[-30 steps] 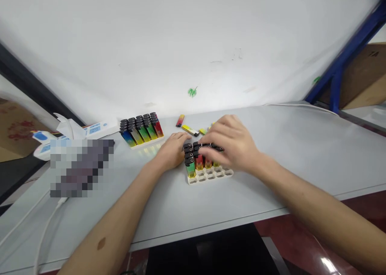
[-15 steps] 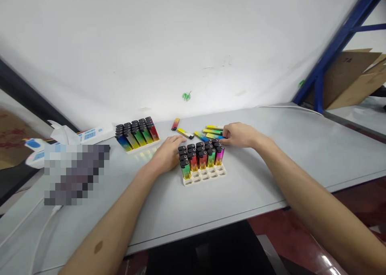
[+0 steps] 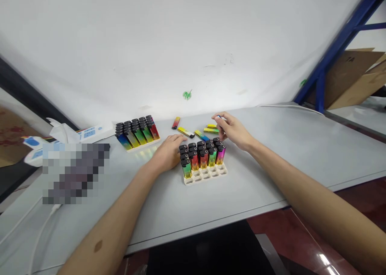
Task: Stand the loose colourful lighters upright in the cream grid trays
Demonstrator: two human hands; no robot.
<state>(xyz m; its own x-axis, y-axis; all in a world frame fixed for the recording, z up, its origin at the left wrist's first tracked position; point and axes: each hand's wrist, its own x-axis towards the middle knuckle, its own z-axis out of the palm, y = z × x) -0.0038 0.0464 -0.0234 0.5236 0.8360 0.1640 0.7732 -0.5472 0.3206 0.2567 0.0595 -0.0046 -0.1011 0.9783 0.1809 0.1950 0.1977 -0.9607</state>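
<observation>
My right hand (image 3: 230,128) is raised over the table behind the tray, fingers pinched on a lighter with a blue end (image 3: 219,116); the fingers hide most of it. My left hand (image 3: 169,152) rests at the left side of a cream tray (image 3: 206,177), fingers stretched along its far left corner, partly hidden by the lighters. Upright lighters with black tops (image 3: 203,158) fill the tray's back rows, and one green lighter (image 3: 187,169) stands farther forward at the left. The other front holes are bare. Behind lie several loose lighters, among them a blue-yellow one (image 3: 201,136) and a yellow-white one (image 3: 186,132).
A second tray (image 3: 143,146) full of upright lighters stands at the back left. A red-yellow lighter (image 3: 176,123) lies near the wall. At the left are a power strip (image 3: 93,132), a blurred-out dark object (image 3: 78,174) and white cables. Cardboard boxes (image 3: 356,76) stand at the right.
My right hand has lifted from the loose lighters and drawn up and slightly left, with a lighter in its fingers. Fewer lighters lie behind the tray. My left hand stays put.
</observation>
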